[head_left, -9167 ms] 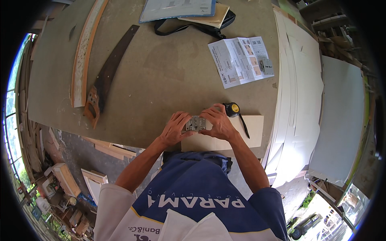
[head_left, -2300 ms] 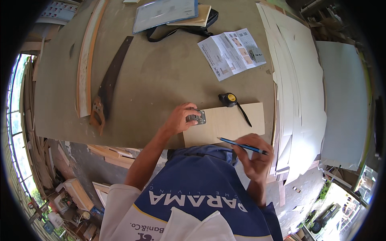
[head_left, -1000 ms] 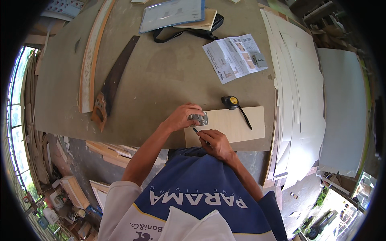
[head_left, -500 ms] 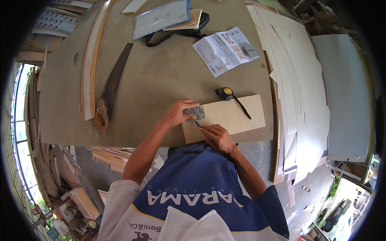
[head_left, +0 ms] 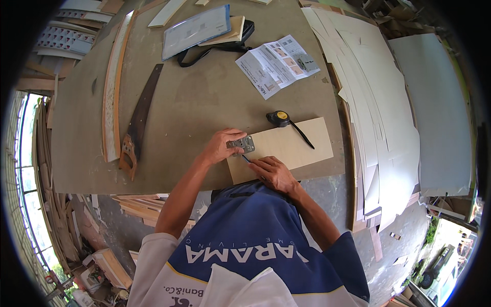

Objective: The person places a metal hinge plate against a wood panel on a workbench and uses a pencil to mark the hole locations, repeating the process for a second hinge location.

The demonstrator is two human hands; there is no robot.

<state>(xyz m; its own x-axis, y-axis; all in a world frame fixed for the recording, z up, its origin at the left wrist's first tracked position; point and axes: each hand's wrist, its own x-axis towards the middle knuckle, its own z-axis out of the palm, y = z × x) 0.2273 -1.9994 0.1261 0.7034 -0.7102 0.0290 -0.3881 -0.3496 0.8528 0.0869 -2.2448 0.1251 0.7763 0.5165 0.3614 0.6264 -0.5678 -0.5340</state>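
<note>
A pale wooden board (head_left: 299,143) lies at a slant along the near edge of the table. My left hand (head_left: 221,146) grips a small grey metal plate with holes (head_left: 247,144) at the board's left end, thumb and fingers closed on its left side. Against the lower edge of that plate rests the tip of a thin blue pencil (head_left: 246,158), pinched in my right hand (head_left: 275,173); its exact kind is too small to confirm. A black and yellow tape measure (head_left: 279,118) sits by the board's far edge, its black strap lying across the wood.
At the left are a handsaw (head_left: 139,125) and a long wooden strip (head_left: 112,97). A printed sheet (head_left: 279,65) lies beyond the tape measure. Farther back, a clear blue-edged folder (head_left: 197,31) rests on a black bag (head_left: 248,31). White panels (head_left: 365,112) are stacked on the right.
The view has shifted slightly, so the table things appear a little further left. Both hands keep their hold, on the metal plate and the pencil, with hardly any movement against the board.
</note>
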